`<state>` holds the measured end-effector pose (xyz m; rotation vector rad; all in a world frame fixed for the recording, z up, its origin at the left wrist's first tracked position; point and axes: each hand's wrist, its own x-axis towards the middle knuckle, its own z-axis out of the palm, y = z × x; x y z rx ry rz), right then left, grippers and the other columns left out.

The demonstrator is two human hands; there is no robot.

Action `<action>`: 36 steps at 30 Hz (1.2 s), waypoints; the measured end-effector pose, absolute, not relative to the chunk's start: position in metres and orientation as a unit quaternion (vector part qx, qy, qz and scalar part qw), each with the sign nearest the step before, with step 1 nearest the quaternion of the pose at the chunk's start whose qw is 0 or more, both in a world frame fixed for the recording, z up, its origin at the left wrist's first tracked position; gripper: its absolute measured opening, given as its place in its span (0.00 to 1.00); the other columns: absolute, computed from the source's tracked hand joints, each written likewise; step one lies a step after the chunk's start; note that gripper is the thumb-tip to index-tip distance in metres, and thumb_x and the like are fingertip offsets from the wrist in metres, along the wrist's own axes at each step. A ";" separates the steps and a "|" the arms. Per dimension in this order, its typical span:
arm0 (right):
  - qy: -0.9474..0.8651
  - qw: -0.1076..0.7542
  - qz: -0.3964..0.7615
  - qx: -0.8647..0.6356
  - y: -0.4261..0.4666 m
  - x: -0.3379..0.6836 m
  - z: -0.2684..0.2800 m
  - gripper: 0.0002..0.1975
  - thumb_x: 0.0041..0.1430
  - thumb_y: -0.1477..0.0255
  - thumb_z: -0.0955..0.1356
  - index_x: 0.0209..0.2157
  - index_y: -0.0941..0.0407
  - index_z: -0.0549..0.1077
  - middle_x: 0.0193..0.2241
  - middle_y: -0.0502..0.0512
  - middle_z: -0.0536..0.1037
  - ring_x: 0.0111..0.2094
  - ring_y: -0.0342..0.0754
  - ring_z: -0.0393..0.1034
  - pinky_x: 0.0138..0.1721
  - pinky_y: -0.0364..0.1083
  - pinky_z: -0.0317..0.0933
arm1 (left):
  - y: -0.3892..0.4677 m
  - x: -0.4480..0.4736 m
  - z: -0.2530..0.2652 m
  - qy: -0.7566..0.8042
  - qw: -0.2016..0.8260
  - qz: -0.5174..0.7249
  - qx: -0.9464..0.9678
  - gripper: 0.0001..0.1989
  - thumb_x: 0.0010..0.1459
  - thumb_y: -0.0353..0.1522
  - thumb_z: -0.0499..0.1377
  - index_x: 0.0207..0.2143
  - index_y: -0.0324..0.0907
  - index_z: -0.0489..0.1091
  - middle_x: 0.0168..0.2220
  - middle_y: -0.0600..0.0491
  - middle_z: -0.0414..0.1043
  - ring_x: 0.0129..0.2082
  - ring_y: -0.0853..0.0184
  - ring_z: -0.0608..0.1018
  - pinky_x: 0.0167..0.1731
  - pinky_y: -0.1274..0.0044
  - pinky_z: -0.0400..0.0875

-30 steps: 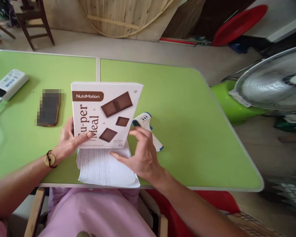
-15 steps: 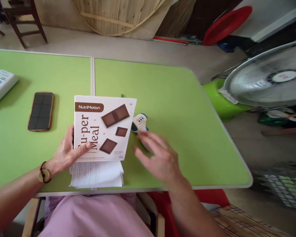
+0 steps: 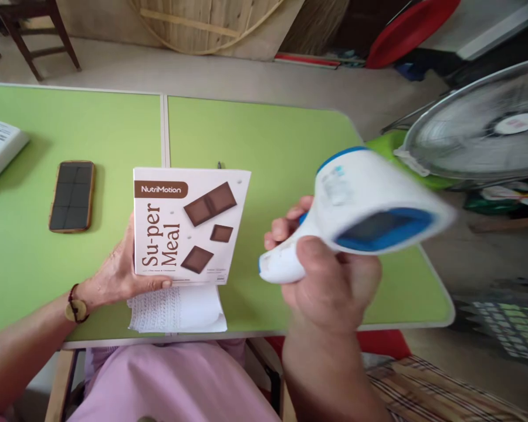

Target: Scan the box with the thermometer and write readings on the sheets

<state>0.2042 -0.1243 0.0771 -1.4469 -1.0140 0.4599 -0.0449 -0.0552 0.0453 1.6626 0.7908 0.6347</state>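
My left hand (image 3: 118, 266) grips the left side of a white box (image 3: 202, 223) printed "NutriMotion Su-per Meal" with brown chocolate pieces, its thumb along the lower edge. Beneath the box, sheets of handwritten paper (image 3: 176, 308) lie near the table's front edge, partly covered. My right hand (image 3: 330, 275) is closed around the handle of a white and blue infrared thermometer (image 3: 361, 181), raised above the table to the right of the box. The thermometer's dark screen faces me, and its front end is blurred.
A phone in an orange-brown case (image 3: 71, 196) lies on the green table (image 3: 255, 132), left of the box. Farther left is a white box with blue print (image 3: 2, 149). A pen tip (image 3: 219, 165) shows behind the held box. A large fan (image 3: 501, 123) stands beyond the right edge.
My right hand has taken hold of the thermometer and lifted it off the table, up and to the right. My left thumb has slid down to the box's lower edge.
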 end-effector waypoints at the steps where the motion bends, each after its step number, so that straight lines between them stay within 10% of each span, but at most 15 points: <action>1: -0.431 0.642 0.243 -0.586 -0.121 0.191 0.088 0.21 0.54 0.50 0.69 0.42 0.50 0.69 0.36 0.55 0.72 0.29 0.49 0.69 0.27 0.50 0.66 | -0.055 -0.046 0.045 0.338 0.572 0.261 0.700 0.38 0.48 0.40 0.72 0.59 0.43 0.61 0.51 0.41 0.74 0.58 0.43 0.72 0.55 0.52 0.70; 6: -0.381 0.672 0.476 -0.420 -0.111 0.147 0.100 0.20 0.57 0.54 0.70 0.47 0.46 0.66 0.36 0.50 0.73 0.32 0.46 0.70 0.34 0.49 0.70 | -0.054 -0.051 0.042 0.354 0.584 0.239 0.690 0.32 0.50 0.39 0.71 0.54 0.41 0.65 0.49 0.41 0.75 0.57 0.45 0.73 0.51 0.53 0.73; 11: -0.385 0.523 0.613 -0.450 -0.156 0.140 0.062 0.16 0.58 0.58 0.71 0.42 0.52 0.69 0.28 0.50 0.71 0.28 0.44 0.66 0.30 0.47 0.64 | -0.056 -0.047 0.043 0.359 0.603 0.252 0.666 0.26 0.53 0.38 0.69 0.51 0.41 0.66 0.49 0.43 0.76 0.54 0.48 0.76 0.50 0.56 0.75; 23: -0.266 0.492 0.686 -0.465 -0.195 0.128 0.053 0.17 0.57 0.56 0.71 0.29 0.54 0.68 0.24 0.48 0.62 0.26 0.42 0.54 0.29 0.45 0.56 | -0.055 -0.047 0.049 0.373 0.599 0.256 0.661 0.27 0.51 0.39 0.70 0.52 0.43 0.67 0.47 0.46 0.77 0.50 0.49 0.78 0.47 0.58 0.77; 36: -0.238 0.489 0.714 -0.442 -0.186 0.123 0.048 0.19 0.47 0.56 0.75 0.31 0.55 0.72 0.18 0.48 0.74 0.18 0.42 0.64 0.22 0.44 0.57 | -0.053 -0.047 0.046 0.371 0.607 0.254 0.655 0.35 0.50 0.40 0.71 0.56 0.42 0.61 0.47 0.44 0.77 0.51 0.48 0.77 0.46 0.59 0.77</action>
